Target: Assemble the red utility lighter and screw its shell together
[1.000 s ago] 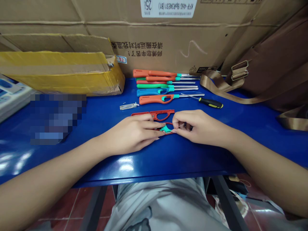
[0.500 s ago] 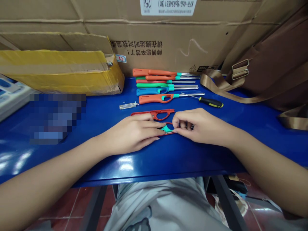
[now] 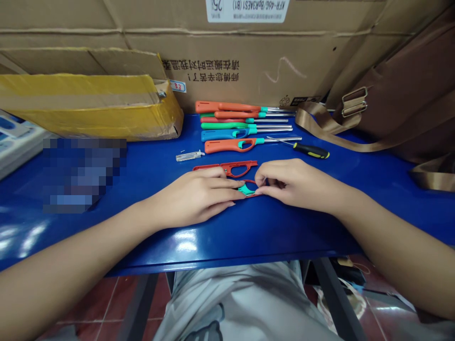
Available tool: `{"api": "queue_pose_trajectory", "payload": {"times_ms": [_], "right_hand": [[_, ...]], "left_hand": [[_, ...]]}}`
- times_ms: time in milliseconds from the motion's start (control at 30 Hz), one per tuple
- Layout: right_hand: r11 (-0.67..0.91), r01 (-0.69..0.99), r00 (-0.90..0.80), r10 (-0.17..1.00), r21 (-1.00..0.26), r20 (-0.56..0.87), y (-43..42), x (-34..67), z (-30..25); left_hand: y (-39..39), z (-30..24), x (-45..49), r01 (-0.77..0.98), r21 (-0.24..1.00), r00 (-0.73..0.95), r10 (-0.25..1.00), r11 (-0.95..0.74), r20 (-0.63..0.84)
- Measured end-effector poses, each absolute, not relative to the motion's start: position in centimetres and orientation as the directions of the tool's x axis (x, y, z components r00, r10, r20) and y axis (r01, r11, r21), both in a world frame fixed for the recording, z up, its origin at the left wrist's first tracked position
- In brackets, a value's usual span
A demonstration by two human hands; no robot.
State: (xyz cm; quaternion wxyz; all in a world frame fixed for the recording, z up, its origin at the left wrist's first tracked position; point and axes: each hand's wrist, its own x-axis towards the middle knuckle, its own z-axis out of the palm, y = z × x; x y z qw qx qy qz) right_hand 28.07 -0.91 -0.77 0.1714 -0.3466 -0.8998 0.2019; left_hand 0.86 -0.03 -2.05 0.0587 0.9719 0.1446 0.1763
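Note:
My left hand (image 3: 202,196) lies over one half of a red lighter casing (image 3: 251,195), its fingers along the piece and holding it against the table. A turquoise trigger (image 3: 245,190) sits inside this half, with a thin shiny strip beside it. At the casing's right end, the thumb and curled fingers of my right hand (image 3: 295,187) are closed in a pinch; what lies between the fingertips is hidden. Just behind my hands rests the other red casing half (image 3: 240,168), its inside facing up. My left fingers cover most of the piece under them.
Several stick lighters (image 3: 231,146) lie in a row at the back. A black and yellow screwdriver (image 3: 311,150) and a clear fuel tank (image 3: 189,156) lie nearby. A yellow-taped box (image 3: 117,121) stands left, a large carton (image 3: 142,42) behind, a brown strap (image 3: 330,135) right.
My right thumb and fingertips have shifted very slightly at the casing's end. Otherwise my hands and the parts stay where they were.

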Motion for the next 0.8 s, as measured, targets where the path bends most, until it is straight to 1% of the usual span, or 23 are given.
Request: {"api": "queue_pose_trajectory", "payload": {"times_ms": [100, 267, 400, 500, 700, 800], "right_hand": [[0.686, 0.555, -0.702, 0.689, -0.471, 0.177, -0.93, 28.15, -0.80], [0.711, 0.543, -0.741, 0.656, -0.447, 0.143, -1.04, 28.26, -0.69], [0.711, 0.542, -0.736, 0.659, -0.448, 0.156, -1.13, 28.21, -0.71], [0.698, 0.542, -0.719, 0.673, -0.467, 0.172, -1.18, 28.15, -0.79], [0.647, 0.515, -0.697, 0.698, -0.561, 0.165, -1.12, 27.94, -0.89], [0.645, 0.525, -0.690, 0.705, -0.555, 0.166, -1.08, 27.87, -0.99]], "left_hand": [[-0.01, -2.05, 0.87, 0.253, 0.161, 0.897, 0.294, -0.954, 0.331], [0.01, -2.08, 0.82, 0.255, 0.188, 0.894, 0.305, -0.949, 0.328], [0.04, -2.14, 0.80, 0.252, 0.205, 0.893, 0.309, -0.946, 0.327], [0.02, -2.09, 0.83, 0.247, 0.219, 0.893, 0.309, -0.944, 0.328], [-0.12, -2.13, 0.99, 0.281, 0.249, 0.889, 0.349, -0.927, 0.295], [-0.12, -2.29, 1.05, 0.289, 0.276, 0.884, 0.367, -0.917, 0.290]]}}
